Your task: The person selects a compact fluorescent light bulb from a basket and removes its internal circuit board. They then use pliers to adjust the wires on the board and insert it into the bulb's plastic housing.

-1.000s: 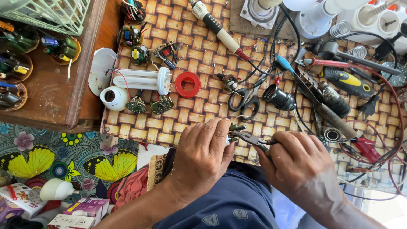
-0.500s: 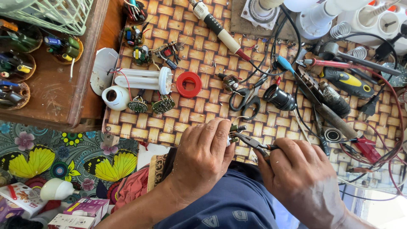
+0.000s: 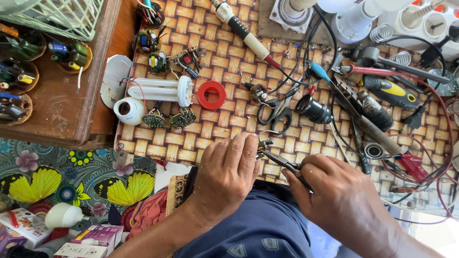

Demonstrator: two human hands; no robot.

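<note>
Woven mat (image 3: 224, 62); scissors (image 3: 275, 112); red ring (image 3: 212, 95)

On the woven bamboo mat (image 3: 224, 62) lie a red plastic ring (image 3: 212, 95), a white tube lamp (image 3: 160, 89) just beside it, black-handled scissors (image 3: 275, 112) and a yellow and black screwdriver (image 3: 391, 91). A soldering iron with a cream handle (image 3: 246, 34) lies near the top edge.

Single head view, steeply downward, close over woven mat (image 3: 229, 62).
</note>
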